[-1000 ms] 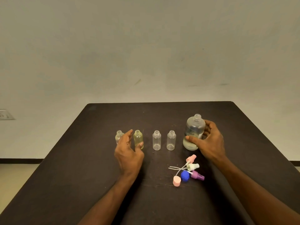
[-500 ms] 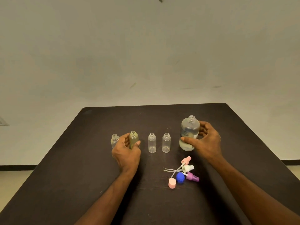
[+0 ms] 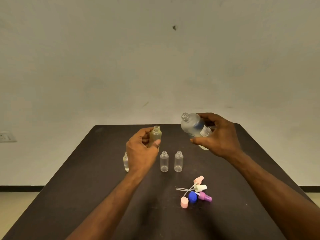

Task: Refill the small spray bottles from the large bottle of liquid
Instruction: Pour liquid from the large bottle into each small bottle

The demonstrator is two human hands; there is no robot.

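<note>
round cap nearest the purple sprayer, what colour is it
Blue cap, best seen in the head view.

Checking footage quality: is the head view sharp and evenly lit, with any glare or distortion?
Head view: soft, even light, no harsh glare; the large bottle in the right hand looks slightly motion-blurred; clear small bottles blend into the dark table; edges show wide-angle stretch.
</note>
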